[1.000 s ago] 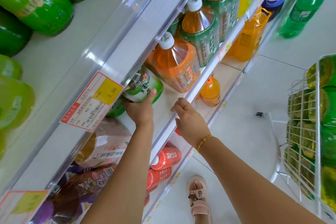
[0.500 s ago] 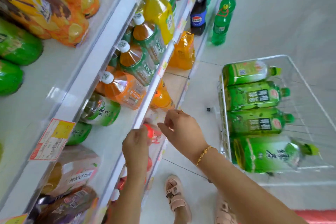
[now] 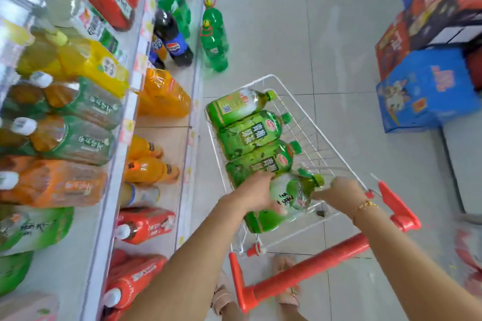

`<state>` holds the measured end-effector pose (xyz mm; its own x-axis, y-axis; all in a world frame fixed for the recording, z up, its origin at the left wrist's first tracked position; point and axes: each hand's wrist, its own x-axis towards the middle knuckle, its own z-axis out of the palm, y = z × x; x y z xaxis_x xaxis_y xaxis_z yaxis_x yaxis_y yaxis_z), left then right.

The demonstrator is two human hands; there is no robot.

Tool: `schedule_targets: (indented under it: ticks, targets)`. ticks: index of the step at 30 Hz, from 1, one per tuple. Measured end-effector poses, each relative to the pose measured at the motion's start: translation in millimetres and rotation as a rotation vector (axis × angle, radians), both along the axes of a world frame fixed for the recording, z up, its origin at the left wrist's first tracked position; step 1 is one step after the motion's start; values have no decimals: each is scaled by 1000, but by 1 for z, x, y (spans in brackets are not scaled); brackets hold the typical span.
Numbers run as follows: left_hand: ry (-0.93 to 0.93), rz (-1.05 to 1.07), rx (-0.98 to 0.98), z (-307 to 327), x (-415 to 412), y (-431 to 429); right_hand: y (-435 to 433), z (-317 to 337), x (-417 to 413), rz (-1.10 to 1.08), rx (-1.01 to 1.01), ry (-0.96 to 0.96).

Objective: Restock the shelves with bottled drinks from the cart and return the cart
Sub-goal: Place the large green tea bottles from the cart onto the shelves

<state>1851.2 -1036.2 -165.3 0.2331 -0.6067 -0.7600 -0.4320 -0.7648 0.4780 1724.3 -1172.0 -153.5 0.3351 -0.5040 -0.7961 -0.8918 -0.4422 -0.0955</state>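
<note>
having left the shelf edge of half a second ago, reaching now into the cart with both hands. gripping the nearest green tea bottle around its body with the left hand, fingers curled over the label. closing the right hand round the neck end by the green cap, blurred by motion but looking wrapped on it. holding that bottle across the near end of the wire basket, close to the red handle, with the cap pointing right.

counting four green bottles in the cart, same as before: three more green tea bottles lying side by side beyond the held one, caps all pointing right, packed against the basket's left wall, the closest of them touching the left hand's fingers.

looking more squarely down on the cart than earlier, and seeing it standing just beside the shelves on the left. taking in orange bottles and red-labelled bottles on the lower shelf, brown tea bottles with white caps on the shelf above, and a dark cola bottle farther along. noticing two green bottles with ring handles standing on the floor past the cart, and a blue carton well apart on the right. wearing a beaded bracelet on the right wrist.
</note>
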Motion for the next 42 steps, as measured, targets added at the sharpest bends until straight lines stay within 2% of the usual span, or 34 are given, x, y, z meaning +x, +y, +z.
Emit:
schedule_targets:
  ticks: [2,5,8,10,13,18,23,25,28,30,35,39,42]
  targets:
    - [-21,-36,106,-8,2,-12,1,-19,-7,-193,114,-28]
    - [36,-53,213,-10,7,-23,8,-32,-4,-602,287,-204]
    - [95,-15,239,-8,10,-24,14,-33,0,-778,360,-306]
    - [68,40,227,-7,14,-18,18,-33,2,-776,370,-383]
    - [-85,117,170,-8,14,-3,19,-30,8,-741,397,-514]
    - [-339,373,-46,-6,-2,16,8,-12,25,-715,532,-680]
    - [-364,649,-161,-10,1,29,13,3,34,-655,699,-693]
    - [-330,749,-210,-6,-1,34,24,5,38,-592,681,-702]
    - [-268,916,-341,10,-6,43,39,15,44,-522,610,-818]
    - [-328,1020,-458,24,-5,59,48,27,52,-474,641,-917]
    - [-516,1216,-631,61,-1,136,105,66,85,-232,785,-1038]
    - [-643,1333,-599,81,4,210,179,69,115,-120,903,-1092]
    - [-695,1445,-570,82,4,259,232,65,134,-66,990,-1065]
